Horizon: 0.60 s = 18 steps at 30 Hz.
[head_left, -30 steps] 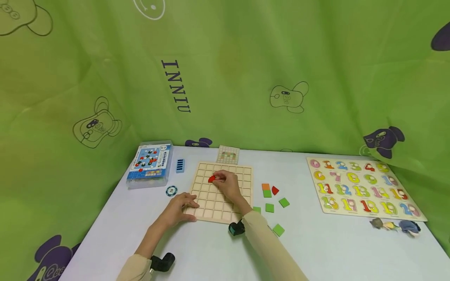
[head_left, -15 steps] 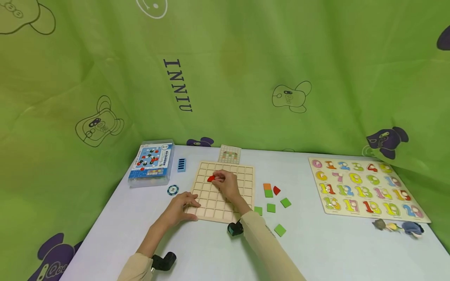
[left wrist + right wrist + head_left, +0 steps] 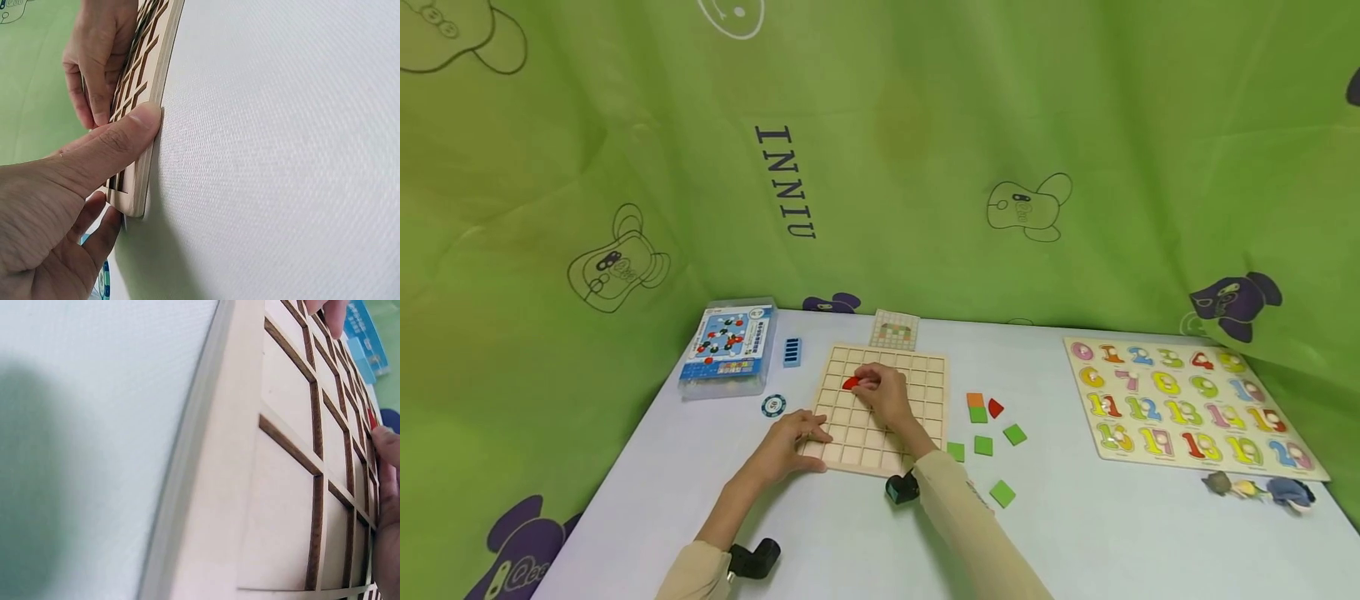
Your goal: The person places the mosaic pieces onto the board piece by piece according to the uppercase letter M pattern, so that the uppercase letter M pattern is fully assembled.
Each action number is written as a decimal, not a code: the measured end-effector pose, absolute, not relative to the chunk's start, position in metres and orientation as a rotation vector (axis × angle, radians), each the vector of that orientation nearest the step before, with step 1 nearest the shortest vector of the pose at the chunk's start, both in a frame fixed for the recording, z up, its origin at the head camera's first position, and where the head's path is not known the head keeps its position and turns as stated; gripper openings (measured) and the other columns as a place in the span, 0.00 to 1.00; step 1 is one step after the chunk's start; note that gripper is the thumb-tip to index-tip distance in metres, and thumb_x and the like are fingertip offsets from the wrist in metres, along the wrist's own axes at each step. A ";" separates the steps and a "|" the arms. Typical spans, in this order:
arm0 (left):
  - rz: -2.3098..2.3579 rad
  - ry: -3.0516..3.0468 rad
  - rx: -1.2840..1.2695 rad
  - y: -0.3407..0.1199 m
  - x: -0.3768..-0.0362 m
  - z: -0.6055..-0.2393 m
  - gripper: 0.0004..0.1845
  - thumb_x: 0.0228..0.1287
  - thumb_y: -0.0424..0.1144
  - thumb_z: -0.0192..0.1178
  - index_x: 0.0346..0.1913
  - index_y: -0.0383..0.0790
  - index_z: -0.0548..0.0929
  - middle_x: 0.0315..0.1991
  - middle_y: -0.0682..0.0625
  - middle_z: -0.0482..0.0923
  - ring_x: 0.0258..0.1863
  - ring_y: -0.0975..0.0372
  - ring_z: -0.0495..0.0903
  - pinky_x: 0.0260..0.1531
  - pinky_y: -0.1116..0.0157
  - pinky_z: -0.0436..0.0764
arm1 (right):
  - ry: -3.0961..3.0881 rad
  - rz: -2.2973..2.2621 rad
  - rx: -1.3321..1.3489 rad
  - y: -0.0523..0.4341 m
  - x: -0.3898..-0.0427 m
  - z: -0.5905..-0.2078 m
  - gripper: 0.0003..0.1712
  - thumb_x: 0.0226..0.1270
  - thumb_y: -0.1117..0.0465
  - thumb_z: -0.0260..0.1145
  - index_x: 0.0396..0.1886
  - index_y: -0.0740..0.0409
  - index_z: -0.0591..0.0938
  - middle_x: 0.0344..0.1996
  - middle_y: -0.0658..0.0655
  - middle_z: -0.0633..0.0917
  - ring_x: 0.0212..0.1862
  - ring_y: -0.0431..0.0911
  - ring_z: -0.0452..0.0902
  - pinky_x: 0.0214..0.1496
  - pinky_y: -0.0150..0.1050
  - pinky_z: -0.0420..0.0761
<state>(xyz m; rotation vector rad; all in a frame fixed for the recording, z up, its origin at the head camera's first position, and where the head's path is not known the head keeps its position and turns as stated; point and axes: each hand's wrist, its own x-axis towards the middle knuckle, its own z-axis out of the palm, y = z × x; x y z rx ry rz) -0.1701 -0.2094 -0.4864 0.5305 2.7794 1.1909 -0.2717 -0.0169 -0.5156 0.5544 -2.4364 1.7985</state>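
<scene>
A pale wooden grid board (image 3: pixel 925 375) lies flat on the white table. My right hand (image 3: pixel 867 382) reaches over it and pinches a small red piece (image 3: pixel 850 382) down in a cell near the far left. In the right wrist view the board (image 3: pixel 281 487) fills the frame, with a sliver of the red piece (image 3: pixel 372 419) beside my fingers (image 3: pixel 387 469). My left hand (image 3: pixel 811 437) rests on the near-left corner. Its thumb (image 3: pixel 134 131) presses straight against the edge of the board (image 3: pixel 150 75).
Right of the board lie loose tiles: an orange-and-green pair (image 3: pixel 976 407), a red quarter (image 3: pixel 996 407), green squares (image 3: pixel 983 445). A number puzzle (image 3: pixel 1187 404) sits far right. A blue box (image 3: pixel 727 343), a chip (image 3: pixel 772 406) and a pattern card (image 3: pixel 894 330) lie left and behind.
</scene>
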 end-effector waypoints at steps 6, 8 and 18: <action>1.192 2.782 0.530 -0.209 -0.170 -0.486 0.17 0.42 0.33 0.75 0.40 0.37 0.87 0.54 0.40 0.77 0.54 0.48 0.73 0.57 0.48 0.72 | -2.417 1.877 0.547 -0.014 -0.271 -0.512 0.14 0.53 0.76 0.70 0.42 0.73 0.82 0.36 0.66 0.85 0.38 0.54 0.84 0.40 0.31 0.83; 1.191 2.783 0.529 -0.209 -0.170 -0.486 0.17 0.42 0.32 0.75 0.40 0.37 0.87 0.54 0.39 0.77 0.54 0.47 0.73 0.57 0.48 0.72 | -2.415 1.913 0.536 -0.013 -0.270 -0.511 0.15 0.53 0.77 0.70 0.43 0.74 0.82 0.37 0.67 0.85 0.39 0.55 0.84 0.41 0.32 0.83; 1.206 2.770 0.511 -0.209 -0.171 -0.486 0.17 0.41 0.31 0.76 0.39 0.36 0.87 0.53 0.39 0.77 0.54 0.46 0.73 0.58 0.47 0.70 | -2.351 2.068 0.505 -0.009 -0.273 -0.511 0.17 0.52 0.78 0.70 0.44 0.74 0.81 0.39 0.68 0.84 0.42 0.58 0.83 0.44 0.38 0.84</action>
